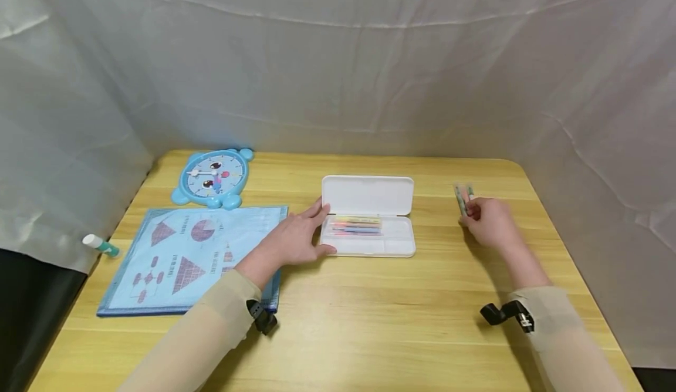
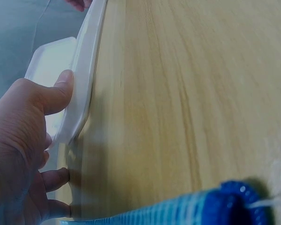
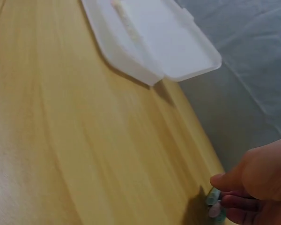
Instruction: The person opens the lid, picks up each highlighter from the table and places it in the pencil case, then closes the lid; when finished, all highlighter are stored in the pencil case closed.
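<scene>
A: What could go wrong for us here?

B: We think the pens (image 1: 464, 195) could slip. Our right hand (image 1: 491, 222) pinches the little bunch with just its thumb and fingertips. If that pinch gets loose, one might slide out and roll over the counter (image 1: 369, 321).

A: Are they up off the counter?

B: We can't tell. They're over on the right, well apart from the white box (image 1: 398, 246).

A: And the box?

B: Its lid (image 1: 368, 195) is up, and other pens (image 1: 356, 226) lie inside. If our left hand (image 1: 298, 236) pushes too hard, we might shove the box.

A: How does that left hand sit?

B: Its fingers are spread wide at the box's left side, with the thumb at the near corner. It touches the box but doesn't squeeze it. That arm goes over the corner of the blue folder (image 1: 127, 298), so our sleeve (image 1: 211, 316) could drag it.

A: And the right arm?

B: It reaches forward, with the hand leaning left and its fingers curled close on the bunch.
</scene>
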A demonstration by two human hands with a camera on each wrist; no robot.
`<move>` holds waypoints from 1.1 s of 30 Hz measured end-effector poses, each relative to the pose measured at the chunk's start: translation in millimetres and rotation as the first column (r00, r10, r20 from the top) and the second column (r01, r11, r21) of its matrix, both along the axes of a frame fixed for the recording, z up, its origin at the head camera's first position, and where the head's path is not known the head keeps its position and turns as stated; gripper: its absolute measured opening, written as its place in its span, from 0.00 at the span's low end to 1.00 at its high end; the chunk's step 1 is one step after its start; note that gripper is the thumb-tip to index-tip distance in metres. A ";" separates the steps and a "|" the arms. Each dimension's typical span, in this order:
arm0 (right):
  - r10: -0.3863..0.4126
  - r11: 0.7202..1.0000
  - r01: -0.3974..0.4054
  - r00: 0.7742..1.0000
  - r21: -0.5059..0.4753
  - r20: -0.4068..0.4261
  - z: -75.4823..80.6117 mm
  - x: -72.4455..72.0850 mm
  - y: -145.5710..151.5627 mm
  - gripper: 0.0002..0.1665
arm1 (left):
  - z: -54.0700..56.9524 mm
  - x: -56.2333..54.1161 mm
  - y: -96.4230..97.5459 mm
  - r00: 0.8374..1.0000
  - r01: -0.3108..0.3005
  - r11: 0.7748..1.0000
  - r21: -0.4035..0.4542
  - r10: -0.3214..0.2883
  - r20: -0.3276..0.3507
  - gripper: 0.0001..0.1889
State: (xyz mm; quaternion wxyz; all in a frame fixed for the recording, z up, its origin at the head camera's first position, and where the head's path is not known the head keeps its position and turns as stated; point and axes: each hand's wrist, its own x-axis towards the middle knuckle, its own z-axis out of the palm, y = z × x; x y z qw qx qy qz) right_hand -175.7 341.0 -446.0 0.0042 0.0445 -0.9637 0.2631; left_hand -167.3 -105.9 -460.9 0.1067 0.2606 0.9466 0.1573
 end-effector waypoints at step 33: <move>-0.050 0.995 0.042 0.995 -0.090 -0.089 12.7 3.0 -19.8 0.11 | -0.8 -0.4 -0.1 1.000 0.001 1.000 -0.011 -0.001 0.001 0.54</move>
